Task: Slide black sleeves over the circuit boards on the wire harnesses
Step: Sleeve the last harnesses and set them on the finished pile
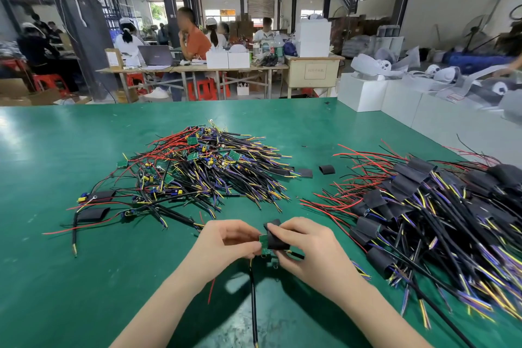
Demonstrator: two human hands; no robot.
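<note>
At 6 o'clock the left hand (226, 243) pinches a board (264, 243), the right hand (305, 246) holds a sleeve (275, 237) half on; sleeved pile (423, 206) at 3, bare pile (203, 167) at 11 remains.

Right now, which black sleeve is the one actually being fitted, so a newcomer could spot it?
Start at the green table, at its near edge between the two wire piles. The sleeve is pinched in the right hand against the left hand. Unlike others, a green board pokes out.
</note>
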